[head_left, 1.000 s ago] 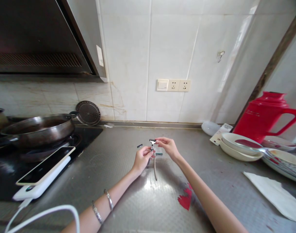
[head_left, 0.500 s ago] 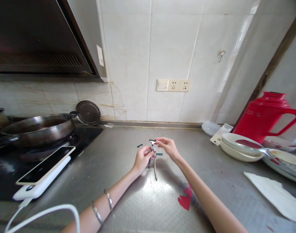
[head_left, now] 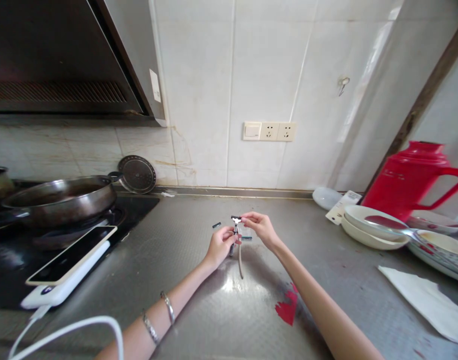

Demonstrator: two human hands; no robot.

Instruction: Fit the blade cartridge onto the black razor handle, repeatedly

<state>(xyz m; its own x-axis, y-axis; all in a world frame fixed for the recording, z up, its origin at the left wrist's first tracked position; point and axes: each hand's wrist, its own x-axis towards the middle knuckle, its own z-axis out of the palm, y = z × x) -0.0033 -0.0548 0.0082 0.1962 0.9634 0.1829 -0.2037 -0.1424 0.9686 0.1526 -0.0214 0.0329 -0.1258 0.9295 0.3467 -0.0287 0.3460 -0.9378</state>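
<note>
Out over the steel counter, my left hand (head_left: 218, 248) pinches the dark handle of what looks like a small razor (head_left: 236, 220). Its white Y-shaped neck and narrow black head point up. The fingertips of my right hand (head_left: 262, 229) are closed on the right end of that head. A thin beige, slightly curved strip (head_left: 240, 262) hangs or lies just below the fingers; I cannot tell which. One small dark cartridge (head_left: 216, 225) rests on the counter left of the razor, and another dark-green piece (head_left: 246, 238) lies between my hands.
On the left, a steel pan (head_left: 63, 197) sits on the cooktop, with a phone (head_left: 73, 255) on a white power bank (head_left: 52, 297) and cable. Stacked bowls (head_left: 371, 235), a red thermos jug (head_left: 412, 180) and white paper (head_left: 420, 300) stand right. Red paper (head_left: 287, 309) lies near my right forearm.
Almost nothing differs. Both hands keep their places on the razor, and its white neck is slightly more turned toward view.
</note>
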